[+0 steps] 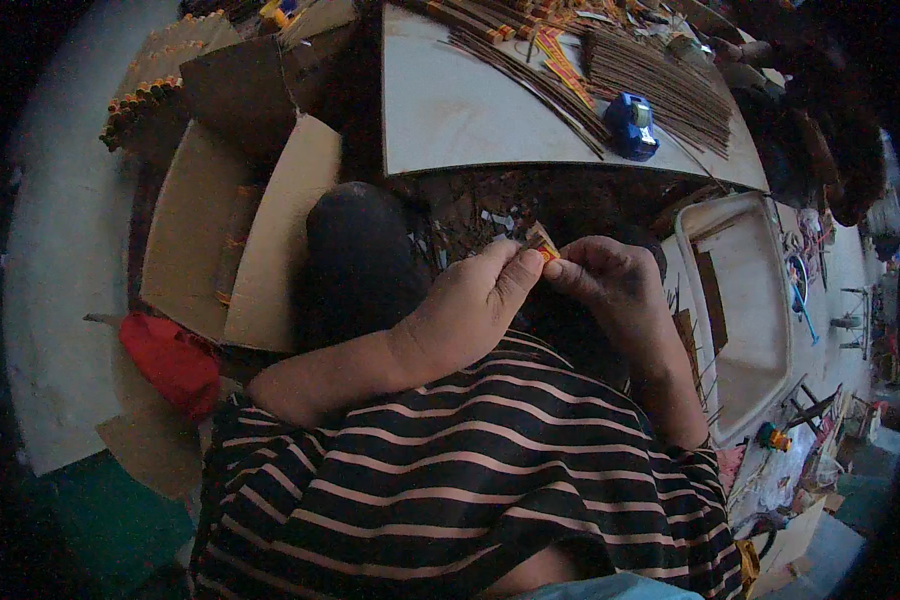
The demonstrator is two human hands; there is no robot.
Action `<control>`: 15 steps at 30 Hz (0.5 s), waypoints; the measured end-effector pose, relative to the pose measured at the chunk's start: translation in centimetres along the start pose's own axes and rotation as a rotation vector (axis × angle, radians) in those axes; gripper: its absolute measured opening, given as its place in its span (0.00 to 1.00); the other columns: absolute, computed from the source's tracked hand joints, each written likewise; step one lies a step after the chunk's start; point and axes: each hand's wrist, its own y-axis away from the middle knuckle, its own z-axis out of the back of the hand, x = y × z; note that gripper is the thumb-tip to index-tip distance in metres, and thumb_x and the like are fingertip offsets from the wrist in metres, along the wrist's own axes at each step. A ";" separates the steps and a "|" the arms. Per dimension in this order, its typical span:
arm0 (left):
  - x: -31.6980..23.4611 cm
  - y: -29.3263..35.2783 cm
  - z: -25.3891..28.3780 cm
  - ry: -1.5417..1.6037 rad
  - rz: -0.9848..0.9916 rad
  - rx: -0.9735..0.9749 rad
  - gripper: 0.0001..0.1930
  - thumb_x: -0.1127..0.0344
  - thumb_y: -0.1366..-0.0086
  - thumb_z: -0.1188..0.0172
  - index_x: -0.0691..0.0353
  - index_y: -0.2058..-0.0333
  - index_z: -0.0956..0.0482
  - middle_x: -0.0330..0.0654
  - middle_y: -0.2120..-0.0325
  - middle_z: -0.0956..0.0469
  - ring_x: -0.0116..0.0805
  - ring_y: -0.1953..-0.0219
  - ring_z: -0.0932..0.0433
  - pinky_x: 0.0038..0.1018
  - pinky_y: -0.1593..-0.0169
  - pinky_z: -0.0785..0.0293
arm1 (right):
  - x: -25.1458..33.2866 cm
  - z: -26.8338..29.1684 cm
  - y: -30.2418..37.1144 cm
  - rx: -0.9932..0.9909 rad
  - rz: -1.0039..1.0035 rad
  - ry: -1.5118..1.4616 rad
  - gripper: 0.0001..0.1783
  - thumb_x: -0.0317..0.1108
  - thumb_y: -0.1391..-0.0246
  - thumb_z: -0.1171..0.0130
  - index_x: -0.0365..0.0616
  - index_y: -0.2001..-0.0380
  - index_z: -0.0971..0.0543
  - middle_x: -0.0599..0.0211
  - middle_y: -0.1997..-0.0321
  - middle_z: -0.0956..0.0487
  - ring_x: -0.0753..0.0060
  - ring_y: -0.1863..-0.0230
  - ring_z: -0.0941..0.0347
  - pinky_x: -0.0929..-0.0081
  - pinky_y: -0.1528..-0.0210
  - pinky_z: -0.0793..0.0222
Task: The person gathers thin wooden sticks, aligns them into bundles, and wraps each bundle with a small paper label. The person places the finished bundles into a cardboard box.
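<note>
Above my lap, my left hand (470, 295) and my right hand (610, 285) meet at a small bundle of thin brown sticks (538, 240) wrapped with a red and yellow paper band. My left thumb presses on the band, with the fingers behind it hidden. On the other side, my right thumb and forefinger pinch the band's edge. Most of the bundle's length is out of sight. Ahead, on the white table (430, 120), lie many loose brown sticks (660, 85), red and yellow paper labels (562, 66) and a blue tape dispenser (631, 127).
An open cardboard box (195, 225) stands at my left, with a few banded bundles inside. Beside it lies a red cloth-like thing (170, 365). Stacked bundles (160, 75) sit farther left. At my right is a white tub (760, 330); another person (830, 130) is at the far right.
</note>
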 end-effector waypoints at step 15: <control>-0.1 -0.2 -0.1 0.325 0.116 0.311 0.25 0.50 0.35 0.60 0.71 0.55 0.37 0.37 0.81 0.32 0.21 0.80 0.33 0.17 0.76 0.34 | -2.6 1.9 -0.8 0.383 0.152 -0.342 0.14 0.34 0.52 0.41 0.36 0.65 0.26 0.72 0.69 0.26 0.82 0.66 0.34 0.82 0.61 0.37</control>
